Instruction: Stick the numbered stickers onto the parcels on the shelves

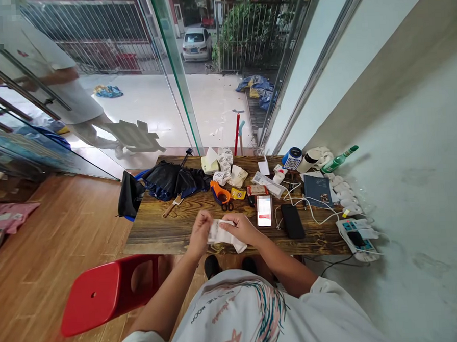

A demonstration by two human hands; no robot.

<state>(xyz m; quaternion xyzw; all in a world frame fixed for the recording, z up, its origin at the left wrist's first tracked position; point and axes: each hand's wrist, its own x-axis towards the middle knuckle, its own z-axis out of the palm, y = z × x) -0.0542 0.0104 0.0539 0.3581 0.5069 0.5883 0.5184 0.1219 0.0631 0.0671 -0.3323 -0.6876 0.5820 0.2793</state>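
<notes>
Both of my hands are at the near edge of the wooden table (155,241). Between them is a folded white paper strip (218,234) with faint dark print; its loose end hangs to the lower right. My right hand (242,228) grips it, thumb on top. My left hand (201,229) is closed at the strip's left end, its fingers pinched together, though what lies between the fingertips is too small to make out. Just beyond the hands lie black-handled scissors (227,207) and an orange tape dispenser (219,193). A lit phone (264,211) lies to the right.
Printed label rolls (225,158), a black umbrella (175,179), a dark phone (293,221), tangled white cables and a green bottle (341,160) crowd the table. A power strip (358,241) sits at its right end. A red stool (101,297) stands left; a person (60,72) is behind the glass.
</notes>
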